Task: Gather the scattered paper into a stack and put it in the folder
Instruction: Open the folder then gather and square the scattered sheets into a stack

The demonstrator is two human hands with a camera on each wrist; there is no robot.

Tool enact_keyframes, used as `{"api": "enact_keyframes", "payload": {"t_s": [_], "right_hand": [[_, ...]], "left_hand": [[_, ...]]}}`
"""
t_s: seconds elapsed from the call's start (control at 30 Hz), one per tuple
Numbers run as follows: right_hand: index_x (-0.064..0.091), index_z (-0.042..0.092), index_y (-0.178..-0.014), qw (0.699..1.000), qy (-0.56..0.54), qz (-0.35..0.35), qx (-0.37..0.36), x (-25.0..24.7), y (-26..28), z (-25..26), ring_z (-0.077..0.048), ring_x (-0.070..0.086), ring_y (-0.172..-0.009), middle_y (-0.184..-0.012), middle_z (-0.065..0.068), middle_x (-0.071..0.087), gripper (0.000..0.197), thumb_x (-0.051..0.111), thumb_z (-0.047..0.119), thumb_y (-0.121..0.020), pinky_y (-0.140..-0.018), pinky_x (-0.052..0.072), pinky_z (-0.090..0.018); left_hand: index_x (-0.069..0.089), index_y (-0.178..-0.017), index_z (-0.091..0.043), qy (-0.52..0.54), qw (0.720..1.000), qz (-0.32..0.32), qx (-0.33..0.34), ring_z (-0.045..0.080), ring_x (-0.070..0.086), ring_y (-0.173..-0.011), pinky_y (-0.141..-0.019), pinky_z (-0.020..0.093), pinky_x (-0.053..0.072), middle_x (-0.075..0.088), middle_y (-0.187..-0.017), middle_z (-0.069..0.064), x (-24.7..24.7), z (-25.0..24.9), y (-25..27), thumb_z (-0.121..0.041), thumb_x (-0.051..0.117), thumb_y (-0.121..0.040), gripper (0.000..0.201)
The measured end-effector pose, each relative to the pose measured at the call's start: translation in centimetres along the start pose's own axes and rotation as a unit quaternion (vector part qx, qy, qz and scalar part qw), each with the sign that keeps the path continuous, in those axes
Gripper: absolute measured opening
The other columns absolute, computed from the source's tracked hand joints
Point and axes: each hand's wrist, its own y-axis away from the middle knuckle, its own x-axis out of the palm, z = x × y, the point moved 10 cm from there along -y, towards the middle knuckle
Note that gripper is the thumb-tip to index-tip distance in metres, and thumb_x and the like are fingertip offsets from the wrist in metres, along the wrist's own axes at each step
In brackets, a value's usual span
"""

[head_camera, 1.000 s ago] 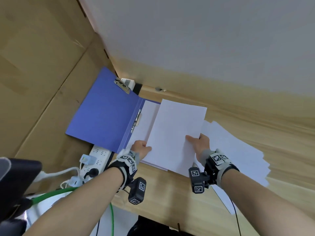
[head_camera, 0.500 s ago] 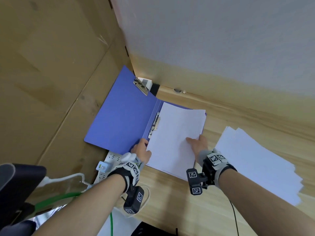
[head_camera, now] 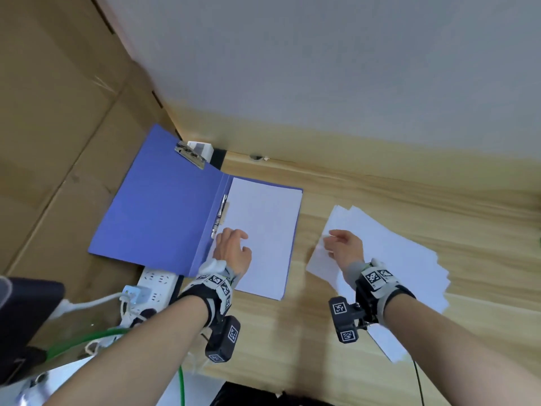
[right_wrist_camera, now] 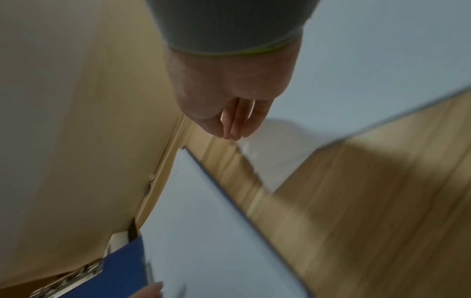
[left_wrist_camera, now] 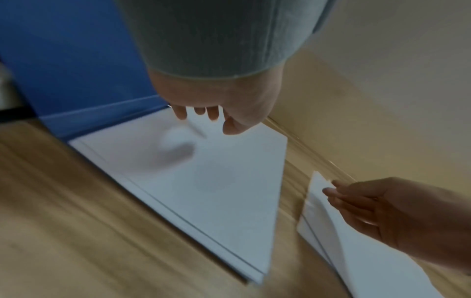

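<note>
The blue folder [head_camera: 164, 206] [left_wrist_camera: 76, 70] [right_wrist_camera: 122, 272] lies open at the desk's far left. A squared stack of white paper [head_camera: 263, 230] [left_wrist_camera: 203, 191] [right_wrist_camera: 203, 231] fills its right half. My left hand [head_camera: 231, 247] [left_wrist_camera: 203, 121] hovers over that stack near the spine, fingers loosely spread and holding nothing. To the right lies a fanned pile of loose sheets [head_camera: 395, 259] [left_wrist_camera: 356, 262] [right_wrist_camera: 356, 60]. My right hand [head_camera: 342, 244] [left_wrist_camera: 369, 205] [right_wrist_camera: 229, 129] is at its near-left corner, thumb and fingertips pinching the top sheet's raised corner.
A metal clip [head_camera: 190, 155] sits on the folder's left flap. A white power strip [head_camera: 155, 281] with plugs and cables lies off the desk's left edge beside cardboard [head_camera: 58, 112]. A white wall [head_camera: 322, 68] backs the wooden desk [head_camera: 292, 332].
The sheet both hands held now lies flat on the folder's stack. My right hand has moved right to the loose pile. My left hand let go of the sheet's edge.
</note>
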Motion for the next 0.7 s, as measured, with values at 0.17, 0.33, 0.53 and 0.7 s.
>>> {"api": "enact_keyframes", "payload": {"t_s": [0.17,0.33,0.53,0.7], "right_hand": [[0.063,0.010,-0.121,0.978,0.197,-0.068,-0.033,-11.4,-2.7,-0.7,-0.027,0.062,-0.106,-0.117,-0.007,0.065,0.042,0.067,0.001,-0.081,-0.089,0.049,-0.034],[0.042,0.013,-0.144,0.907,0.410,-0.060,-0.075,-19.3,-4.9,-1.1,-0.033,0.037,-0.135,-0.149,-0.011,0.039,0.073,0.073,0.025,-0.079,-0.107,0.036,-0.044],[0.046,0.023,-0.133,0.809,0.571,0.025,-0.138,-19.7,-5.9,0.7,-0.031,0.038,-0.126,-0.136,-0.007,0.046,0.071,0.073,0.052,-0.073,-0.096,0.045,-0.045],[0.058,0.015,-0.127,0.791,0.599,0.090,-0.087,-20.9,-4.2,-2.5,-0.032,0.039,-0.125,-0.133,-0.009,0.045,0.066,0.068,0.057,-0.077,-0.098,0.044,-0.044]], "left_hand": [[0.061,-0.098,-0.019,0.113,0.992,0.055,0.013,0.016,0.058,-0.096,-0.079,0.026,0.046,0.059,-0.110,0.001,5.5,-6.5,1.6,-0.006,0.049,-0.086,0.022],[0.068,-0.080,-0.011,0.155,0.947,0.274,-0.060,0.023,0.058,-0.067,-0.066,0.027,0.048,0.065,-0.074,0.010,15.7,-11.1,6.8,-0.012,0.055,-0.081,0.013],[0.053,-0.067,-0.010,0.045,0.955,0.274,-0.107,0.020,0.054,-0.069,-0.065,0.028,0.039,0.058,-0.072,0.008,19.7,-12.7,9.5,-0.012,0.045,-0.084,0.018],[0.040,-0.063,-0.022,0.018,0.966,0.218,-0.138,0.016,0.048,-0.076,-0.065,0.025,0.040,0.044,-0.066,-0.005,18.7,-15.2,10.9,-0.011,0.053,-0.090,0.032]]}}
